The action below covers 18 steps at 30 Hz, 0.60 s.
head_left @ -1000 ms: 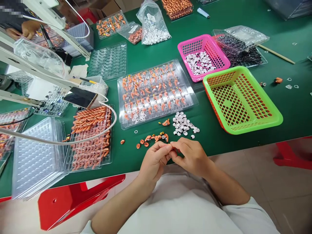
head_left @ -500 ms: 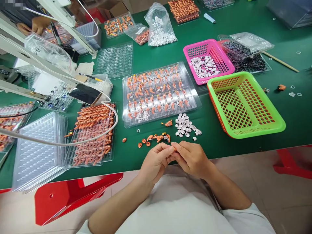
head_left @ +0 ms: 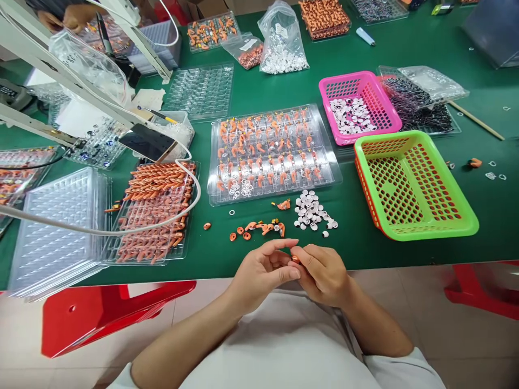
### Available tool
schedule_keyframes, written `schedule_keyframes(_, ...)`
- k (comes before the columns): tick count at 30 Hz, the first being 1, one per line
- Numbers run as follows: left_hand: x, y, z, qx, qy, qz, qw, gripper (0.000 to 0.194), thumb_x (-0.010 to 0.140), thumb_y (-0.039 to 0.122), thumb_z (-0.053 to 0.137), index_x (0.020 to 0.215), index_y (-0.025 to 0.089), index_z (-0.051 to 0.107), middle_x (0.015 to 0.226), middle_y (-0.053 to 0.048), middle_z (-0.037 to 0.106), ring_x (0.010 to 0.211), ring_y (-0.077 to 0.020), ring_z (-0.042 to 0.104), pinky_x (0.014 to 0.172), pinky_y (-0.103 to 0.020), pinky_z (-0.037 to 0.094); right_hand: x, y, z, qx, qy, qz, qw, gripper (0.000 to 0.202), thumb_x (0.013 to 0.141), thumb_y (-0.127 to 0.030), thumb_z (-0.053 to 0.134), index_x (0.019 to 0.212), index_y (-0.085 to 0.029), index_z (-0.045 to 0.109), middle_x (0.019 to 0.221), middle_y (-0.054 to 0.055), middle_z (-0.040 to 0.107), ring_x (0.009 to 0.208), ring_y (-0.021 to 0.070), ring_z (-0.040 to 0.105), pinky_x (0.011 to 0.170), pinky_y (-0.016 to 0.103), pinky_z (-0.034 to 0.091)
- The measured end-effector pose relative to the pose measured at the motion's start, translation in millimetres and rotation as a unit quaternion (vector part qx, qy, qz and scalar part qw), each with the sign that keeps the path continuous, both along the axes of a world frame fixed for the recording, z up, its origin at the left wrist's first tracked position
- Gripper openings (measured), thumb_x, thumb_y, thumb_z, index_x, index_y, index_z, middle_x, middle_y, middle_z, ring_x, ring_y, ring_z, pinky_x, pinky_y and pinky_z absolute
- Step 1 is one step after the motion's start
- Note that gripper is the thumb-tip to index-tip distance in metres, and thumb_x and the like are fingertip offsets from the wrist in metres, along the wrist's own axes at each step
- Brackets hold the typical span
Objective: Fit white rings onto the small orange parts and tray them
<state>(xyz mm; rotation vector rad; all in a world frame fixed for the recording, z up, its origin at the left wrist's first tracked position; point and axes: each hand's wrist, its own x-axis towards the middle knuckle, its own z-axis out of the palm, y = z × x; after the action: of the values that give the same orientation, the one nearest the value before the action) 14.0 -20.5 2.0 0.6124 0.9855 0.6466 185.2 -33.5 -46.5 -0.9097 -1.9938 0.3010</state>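
Observation:
A small orange part (head_left: 296, 259) is pinched between the thumb and fingers of my right hand (head_left: 322, 273), near the table's front edge. Beside it on the left, my left hand (head_left: 263, 273) has thumb and index finger spread apart, its fingertips close to the right hand's; nothing shows between them. Just beyond the hands lie several orange pieces (head_left: 265, 228) and a pile of white round caps (head_left: 310, 209). Behind those sits a clear tray (head_left: 270, 154) with rows of orange parts.
A green basket (head_left: 421, 232) and a pink basket (head_left: 340, 138) with white caps stand at the right. Stacked clear trays (head_left: 60, 221), a tray of orange parts (head_left: 156, 216) and a phone (head_left: 148, 142) are at the left, under a looping white cable. Another person's hands (head_left: 77, 17) show top left.
My left thumb and index finger have parted from the small part, which now shows in my right fingertips. The whole view has shifted slightly.

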Motion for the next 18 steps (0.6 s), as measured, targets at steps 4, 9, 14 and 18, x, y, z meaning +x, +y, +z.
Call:
schedule_keyframes(4, 0.6, -1.2, -0.3, -0.005, 0.001, -0.004, 1.0, 0.046, 0.067, 0.019, 0.085, 0.11, 0.019, 0.069, 0.076, -0.001, 0.071, 0.075, -0.014, 0.067, 0.076, -0.031, 0.057, -1.2, -0.7, -0.5, 0.01, 0.016, 0.004, 1.0, 0.03, 0.091, -0.014, 0.051, 0.121, -0.01, 0.053, 0.081, 0.009, 0.069, 0.066, 0.0175, 0.062, 0.055, 0.029, 0.049)
schedule_keyframes(9, 1.9, -3.0, 0.4, 0.002, -0.011, 0.001, 1.0, 0.042, 0.067, 0.02, 0.085, 0.105, 0.018, 0.07, 0.076, -0.001, 0.071, 0.074, -0.0136, 0.066, 0.075, -0.03, 0.058, -2.0, -1.7, -0.6, 0.012, 0.027, 0.016, 0.999, 0.028, 0.091, -0.015, 0.051, 0.118, -0.007, 0.055, 0.079, 0.01, 0.069, 0.069, 0.0187, 0.063, 0.058, 0.03, 0.051)
schedule_keyframes(14, 2.3, -3.7, 1.3, 0.007, -0.019, 0.006, 1.0, 0.038, 0.066, 0.02, 0.085, 0.102, 0.018, 0.071, 0.077, -0.002, 0.071, 0.074, -0.0142, 0.067, 0.073, -0.029, 0.058, -2.4, -3.4, 0.8, 0.008, 0.029, 0.006, 1.0, 0.029, 0.092, -0.014, 0.05, 0.12, -0.01, 0.056, 0.079, 0.008, 0.069, 0.069, 0.0186, 0.064, 0.059, 0.03, 0.052)
schedule_keyframes(18, 1.2, -5.3, 1.5, 0.012, -0.02, 0.01, 1.0, 0.036, 0.068, 0.019, 0.085, 0.101, 0.018, 0.072, 0.077, -0.001, 0.072, 0.073, -0.0128, 0.066, 0.072, -0.026, 0.057, -3.4, -3.5, 0.6, 0.007, 0.037, 0.014, 0.999, 0.03, 0.091, -0.014, 0.051, 0.12, -0.009, 0.056, 0.081, 0.009, 0.069, 0.07, 0.0188, 0.064, 0.06, 0.031, 0.052)
